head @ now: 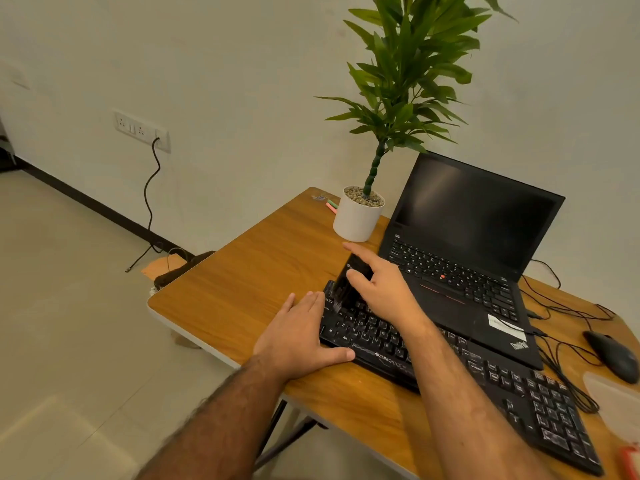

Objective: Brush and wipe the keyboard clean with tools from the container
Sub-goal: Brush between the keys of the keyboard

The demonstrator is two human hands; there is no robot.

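Head view looks down on a wooden table [249,271] set against a pale wall. Largest upon it is an open black laptop [464,251], screen dark, with "ThinkPad" readable on the near corner of its palm rest and a white sticker beside that (its print too small to read). Just in front lies the black keyboard [491,379], running diagonally from centre toward the lower right edge, its front lip marked "ZEBRONICS". A tall green plant [408,81] rises from a white pot [356,220] filled with pebbles, standing just left of the laptop. A black mouse [613,355] sits at the far right, cables looping between it and the laptop.

At the keyboard's left end, the left hand [298,341] rests flat, fingers straight, thumb lying along the front edge. The right hand [384,289] hovers over the same end, fingers curled round a dark, blurred brush [349,285] whose lower end meets the keys. Two small pink and green markers [331,206] lie behind the pot.
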